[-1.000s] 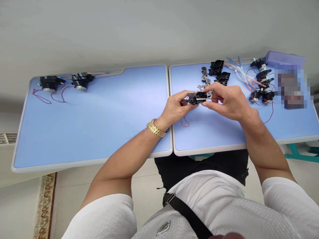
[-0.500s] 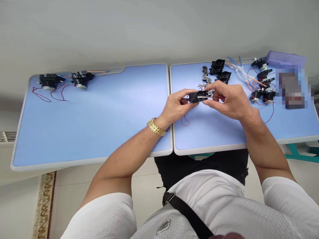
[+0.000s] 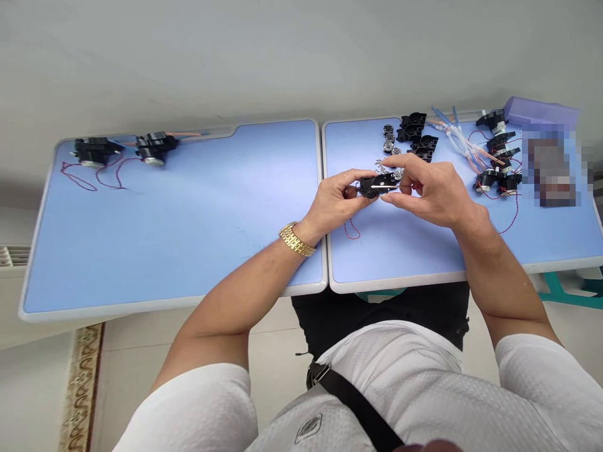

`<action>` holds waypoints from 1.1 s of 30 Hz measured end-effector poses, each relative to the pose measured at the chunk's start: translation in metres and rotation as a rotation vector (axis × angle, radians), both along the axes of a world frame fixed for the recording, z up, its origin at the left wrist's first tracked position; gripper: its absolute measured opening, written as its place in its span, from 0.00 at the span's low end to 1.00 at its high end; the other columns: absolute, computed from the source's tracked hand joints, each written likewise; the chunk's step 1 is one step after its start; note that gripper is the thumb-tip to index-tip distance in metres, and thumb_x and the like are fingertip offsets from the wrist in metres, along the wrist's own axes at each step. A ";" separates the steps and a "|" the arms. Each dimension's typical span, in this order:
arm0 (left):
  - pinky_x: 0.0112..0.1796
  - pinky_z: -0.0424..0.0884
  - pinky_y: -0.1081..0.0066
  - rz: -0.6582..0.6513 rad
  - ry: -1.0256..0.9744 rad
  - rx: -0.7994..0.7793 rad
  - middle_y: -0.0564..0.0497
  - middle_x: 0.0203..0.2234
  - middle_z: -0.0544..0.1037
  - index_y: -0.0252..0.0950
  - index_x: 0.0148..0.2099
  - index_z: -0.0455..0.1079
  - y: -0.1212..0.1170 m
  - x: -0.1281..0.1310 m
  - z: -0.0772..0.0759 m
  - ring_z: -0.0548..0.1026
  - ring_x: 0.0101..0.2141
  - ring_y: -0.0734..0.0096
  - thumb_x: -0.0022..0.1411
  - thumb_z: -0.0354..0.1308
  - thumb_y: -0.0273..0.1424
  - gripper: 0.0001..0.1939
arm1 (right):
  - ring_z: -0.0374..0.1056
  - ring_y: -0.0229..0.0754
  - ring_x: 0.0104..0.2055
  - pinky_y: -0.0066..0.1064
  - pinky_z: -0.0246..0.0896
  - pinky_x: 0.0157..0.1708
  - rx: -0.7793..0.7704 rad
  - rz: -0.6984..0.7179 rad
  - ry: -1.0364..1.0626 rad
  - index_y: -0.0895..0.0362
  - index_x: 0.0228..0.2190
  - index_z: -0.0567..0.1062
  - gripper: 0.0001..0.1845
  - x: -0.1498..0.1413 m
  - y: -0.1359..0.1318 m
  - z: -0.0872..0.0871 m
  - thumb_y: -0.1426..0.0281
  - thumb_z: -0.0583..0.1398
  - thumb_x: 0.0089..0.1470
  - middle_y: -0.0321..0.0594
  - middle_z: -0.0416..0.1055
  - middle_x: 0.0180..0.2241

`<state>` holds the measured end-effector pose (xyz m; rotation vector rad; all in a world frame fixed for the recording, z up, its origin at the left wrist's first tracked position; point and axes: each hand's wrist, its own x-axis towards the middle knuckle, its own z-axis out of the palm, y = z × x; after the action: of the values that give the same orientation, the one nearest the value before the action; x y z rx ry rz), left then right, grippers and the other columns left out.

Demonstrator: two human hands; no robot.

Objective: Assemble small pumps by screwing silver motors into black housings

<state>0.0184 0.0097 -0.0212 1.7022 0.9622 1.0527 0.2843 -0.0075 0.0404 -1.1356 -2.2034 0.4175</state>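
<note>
My left hand [image 3: 332, 199] is closed on one end of a black plastic motor housing [image 3: 368, 187], thumb along the near side and fingers along the far side. A red twisted wire [image 3: 351, 231] hangs below it onto the table. Curled fingers of my right hand [image 3: 431, 191] hold a screwdriver whose red handle shows at the palm. Its thin metal shaft [image 3: 384, 187] points left across the top of the housing. The right thumb and index finger are near the housing's right end; whether they touch it I cannot tell. Small screws [image 3: 379, 164] lie just behind.
Round metal parts [image 3: 388, 138] and black plastic covers [image 3: 414, 129] lie behind my hands. Clear and orange tubes [image 3: 456, 138], wired motor units [image 3: 499, 147] and a purple box [image 3: 541, 112] sit at right. Two more assemblies [image 3: 155, 147] lie far left. A gap [image 3: 324, 263] separates the tables.
The black housing has tilted slightly in my left hand, and the right index finger has shifted a little left, off its far edge. The screwdriver shaft stays over the housing.
</note>
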 end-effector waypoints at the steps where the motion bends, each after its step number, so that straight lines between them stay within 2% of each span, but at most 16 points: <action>1: 0.28 0.67 0.74 -0.006 0.002 -0.004 0.46 0.46 0.91 0.43 0.59 0.90 0.000 0.000 0.001 0.70 0.28 0.78 0.67 0.79 0.43 0.22 | 0.71 0.39 0.30 0.34 0.65 0.37 -0.002 0.005 -0.001 0.50 0.63 0.82 0.29 0.000 0.000 0.000 0.48 0.70 0.70 0.30 0.80 0.32; 7: 0.27 0.65 0.73 -0.023 0.033 0.020 0.48 0.48 0.91 0.44 0.60 0.90 -0.001 -0.001 0.007 0.64 0.26 0.80 0.66 0.78 0.39 0.20 | 0.70 0.39 0.30 0.34 0.61 0.37 -0.003 0.011 0.000 0.50 0.57 0.85 0.21 -0.003 -0.001 0.001 0.54 0.70 0.69 0.29 0.78 0.30; 13: 0.25 0.60 0.72 -0.013 0.045 0.054 0.50 0.42 0.89 0.43 0.59 0.89 -0.003 0.000 0.009 0.62 0.24 0.80 0.68 0.78 0.41 0.19 | 0.70 0.39 0.30 0.34 0.60 0.36 0.017 -0.001 0.014 0.50 0.53 0.85 0.18 -0.006 -0.001 -0.002 0.53 0.69 0.69 0.31 0.80 0.32; 20: 0.25 0.59 0.71 0.001 0.042 0.041 0.53 0.31 0.81 0.46 0.57 0.90 -0.004 -0.001 0.010 0.60 0.24 0.78 0.68 0.78 0.42 0.18 | 0.70 0.39 0.29 0.35 0.61 0.35 0.044 -0.020 0.058 0.50 0.49 0.86 0.18 -0.008 -0.002 -0.007 0.51 0.70 0.70 0.30 0.79 0.30; 27: 0.25 0.59 0.70 -0.016 0.002 -0.009 0.54 0.27 0.76 0.46 0.55 0.91 -0.001 -0.001 0.007 0.60 0.25 0.76 0.66 0.81 0.47 0.19 | 0.70 0.40 0.30 0.35 0.65 0.35 0.021 -0.009 0.095 0.49 0.49 0.85 0.26 -0.008 -0.001 -0.007 0.41 0.67 0.73 0.33 0.80 0.30; 31: 0.25 0.58 0.71 -0.041 -0.017 -0.029 0.55 0.25 0.73 0.46 0.55 0.91 0.000 -0.001 0.008 0.59 0.24 0.77 0.65 0.81 0.46 0.19 | 0.68 0.39 0.28 0.34 0.65 0.34 0.024 0.010 0.152 0.50 0.47 0.84 0.25 -0.010 -0.001 -0.007 0.41 0.69 0.72 0.31 0.78 0.29; 33: 0.25 0.58 0.72 -0.045 -0.018 -0.029 0.54 0.27 0.75 0.44 0.54 0.91 0.000 0.000 0.010 0.59 0.24 0.78 0.64 0.81 0.46 0.20 | 0.68 0.39 0.28 0.34 0.66 0.34 0.029 0.013 0.169 0.50 0.46 0.85 0.24 -0.010 -0.002 -0.006 0.42 0.70 0.71 0.31 0.78 0.29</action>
<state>0.0179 0.0100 -0.0107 1.6806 0.9198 1.0186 0.2739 -0.0094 0.0345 -1.0319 -2.0650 0.4677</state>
